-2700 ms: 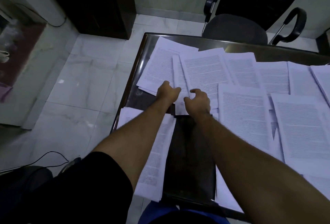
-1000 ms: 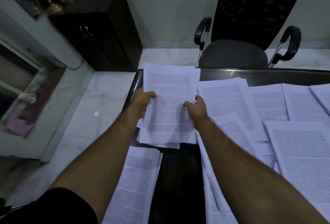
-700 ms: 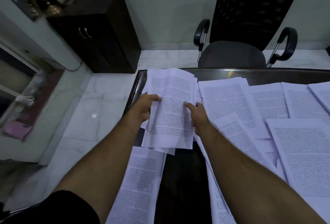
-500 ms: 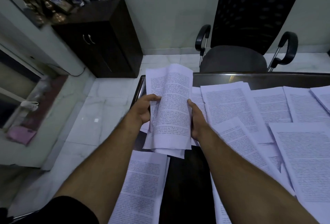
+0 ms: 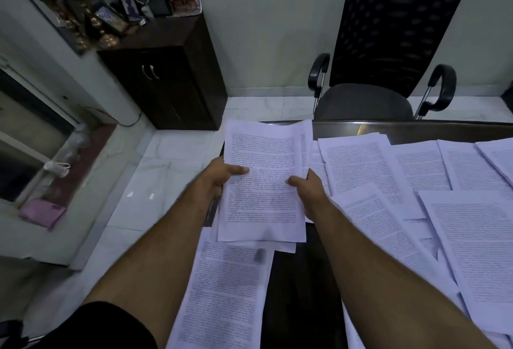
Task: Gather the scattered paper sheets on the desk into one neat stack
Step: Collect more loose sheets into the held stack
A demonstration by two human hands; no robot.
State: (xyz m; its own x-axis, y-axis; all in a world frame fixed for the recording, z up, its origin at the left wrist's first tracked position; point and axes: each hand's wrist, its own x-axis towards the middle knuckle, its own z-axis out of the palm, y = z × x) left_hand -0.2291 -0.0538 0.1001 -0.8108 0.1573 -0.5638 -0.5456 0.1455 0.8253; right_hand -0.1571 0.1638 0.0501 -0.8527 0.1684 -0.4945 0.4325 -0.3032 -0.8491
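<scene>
A bundle of printed paper sheets (image 5: pixel 266 182) is held above the desk's left end, its edges slightly uneven. My left hand (image 5: pixel 219 176) grips its left edge, thumb lying on the top page. My right hand (image 5: pixel 308 184) grips its right edge, thumb on top too. Several more printed sheets (image 5: pixel 366 170) lie overlapping across the dark desk (image 5: pixel 302 293) to the right. Another sheet (image 5: pixel 224 293) lies near the desk's left front edge under my left forearm.
A black mesh office chair (image 5: pixel 388 70) stands behind the desk's far edge. A dark wooden cabinet (image 5: pixel 166 84) with small ornaments on top is at the back left. White tiled floor (image 5: pixel 155 182) lies left of the desk.
Both hands gathered sheets from the desk's left end and lifted them as a bundle. Over the last second the bundle was squeezed narrow, then spread flat again between both hands.
</scene>
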